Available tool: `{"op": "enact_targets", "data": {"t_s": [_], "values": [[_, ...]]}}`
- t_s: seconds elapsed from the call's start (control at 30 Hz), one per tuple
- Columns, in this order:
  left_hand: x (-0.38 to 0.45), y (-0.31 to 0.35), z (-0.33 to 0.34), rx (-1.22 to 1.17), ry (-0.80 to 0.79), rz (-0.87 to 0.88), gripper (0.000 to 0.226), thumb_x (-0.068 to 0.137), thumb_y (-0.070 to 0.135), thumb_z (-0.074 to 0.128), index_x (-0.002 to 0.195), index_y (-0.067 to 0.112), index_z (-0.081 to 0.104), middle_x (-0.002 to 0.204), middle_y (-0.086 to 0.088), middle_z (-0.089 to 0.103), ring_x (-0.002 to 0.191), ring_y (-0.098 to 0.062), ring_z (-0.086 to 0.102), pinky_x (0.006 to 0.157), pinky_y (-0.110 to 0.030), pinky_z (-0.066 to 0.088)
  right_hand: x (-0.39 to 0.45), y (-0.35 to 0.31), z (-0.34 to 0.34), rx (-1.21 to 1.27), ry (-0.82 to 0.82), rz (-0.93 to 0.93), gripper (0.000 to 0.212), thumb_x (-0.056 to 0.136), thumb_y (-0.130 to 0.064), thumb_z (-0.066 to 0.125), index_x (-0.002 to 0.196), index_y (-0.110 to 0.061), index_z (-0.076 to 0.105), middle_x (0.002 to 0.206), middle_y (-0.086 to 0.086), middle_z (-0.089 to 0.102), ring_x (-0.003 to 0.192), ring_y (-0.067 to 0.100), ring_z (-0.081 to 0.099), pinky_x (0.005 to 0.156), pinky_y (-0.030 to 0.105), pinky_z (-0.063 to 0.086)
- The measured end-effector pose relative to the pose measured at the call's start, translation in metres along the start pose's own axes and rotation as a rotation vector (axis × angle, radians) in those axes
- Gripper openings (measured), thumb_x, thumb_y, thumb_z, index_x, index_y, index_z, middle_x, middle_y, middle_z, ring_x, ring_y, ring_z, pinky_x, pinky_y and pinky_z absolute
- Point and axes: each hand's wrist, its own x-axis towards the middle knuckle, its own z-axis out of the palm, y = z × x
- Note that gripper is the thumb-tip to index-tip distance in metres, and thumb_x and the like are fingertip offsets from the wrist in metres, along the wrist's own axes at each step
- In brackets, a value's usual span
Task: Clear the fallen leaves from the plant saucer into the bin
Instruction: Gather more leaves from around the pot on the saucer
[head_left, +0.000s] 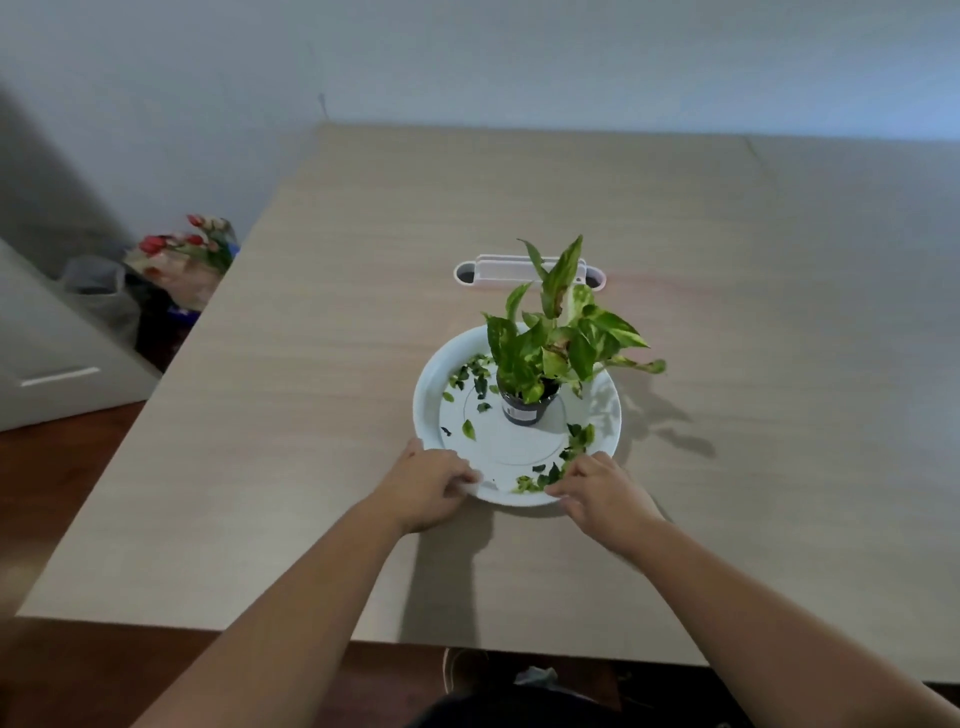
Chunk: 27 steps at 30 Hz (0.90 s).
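- Resting on the light wooden table (322, 322), one white round saucer (427, 395) is seen just short of the table's middle.
- One small dark pot (524, 410) is stood upright on the saucer, slightly toward 12 o'clock of its centre, and one green-and-yellow variegated plant (553, 332) is carried in it.
- Fallen leaves are scattered in three loose groups on the saucer: a cluster at 10 o'clock (470, 371), a single pale leaf with a dark scrap beside it at 8 o'clock (468, 429), and a trail from 4 to 6 o'clock (558, 467). An exact leaf count cannot be made.
- Two bare hands are laid on the saucer's near edge.
- The left hand (428, 486) is curled over the rim at 7 o'clock, fingers bent and close together on the lip.
- The right hand (602, 493) is set at 5 o'clock, fingertips drawn together among the nearest leaves; whether a leaf is pinched cannot be told.
- One white slotted fitting (488, 270) is set into the tabletop at 12 o'clock beyond the plant.
- One bunch of red and pink tulips (184, 244) is seen off the table at 10 o'clock, beside a grey bag (98, 280).
- No bin can be identified with certainty.
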Motion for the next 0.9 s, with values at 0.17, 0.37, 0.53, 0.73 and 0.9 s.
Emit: {"op": "enact_targets", "data": {"t_s": [0.17,0.37,0.53,0.73,0.9], "values": [[0.008,-0.006,-0.009,0.072,-0.077,-0.026,0.028,0.084,0.036,0.043,0.096,0.027,0.067,0.097,0.000,0.063,0.100,-0.021,0.058,0.102,-0.039,0.031,0.004,-0.016,0.010,0.010,0.008,0.011,0.030,0.093,-0.035,0.053,0.120,-0.036,0.066,0.112,-0.006,0.058,0.112,0.018,0.046,0.099,0.029,0.039],[0.027,0.020,0.004,0.156,-0.084,-0.166,0.038,0.092,0.032,0.033,0.114,0.019,0.062,0.112,-0.007,0.061,0.108,-0.027,0.056,0.111,-0.043,0.025,0.009,-0.013,0.000,0.131,-0.018,0.065,0.026,0.089,-0.029,0.060,0.112,-0.025,0.070,0.111,-0.004,0.063,0.108,0.016,0.053,0.095,0.025,0.042],[0.044,0.049,0.010,-0.009,-0.180,-0.243,0.032,0.092,0.019,0.039,0.121,0.015,0.053,0.123,-0.009,0.057,0.114,-0.028,0.054,0.097,-0.040,0.043,0.016,0.012,-0.016,0.225,0.048,0.167,0.029,0.091,-0.014,0.051,0.110,-0.025,0.070,0.110,0.000,0.062,0.097,0.019,0.061,0.085,0.033,0.049],[0.052,0.075,0.024,-0.143,-0.116,-0.309,0.028,0.091,0.019,0.047,0.116,0.009,0.053,0.115,-0.016,0.061,0.104,-0.033,0.058,0.081,-0.039,0.049,0.035,0.031,-0.029,0.149,-0.030,0.166,0.040,0.091,-0.006,0.045,0.124,-0.020,0.063,0.129,0.004,0.056,0.115,0.023,0.056,0.094,0.031,0.045],[0.058,0.076,0.028,-0.206,-0.031,-0.354,0.040,0.082,0.036,0.067,0.116,0.017,0.060,0.113,-0.007,0.053,0.102,-0.028,0.060,0.083,-0.035,0.048,0.057,0.018,-0.030,0.062,-0.148,0.119,0.042,0.091,-0.015,0.051,0.132,-0.021,0.058,0.134,0.007,0.050,0.120,0.027,0.053,0.100,0.037,0.045]]}}
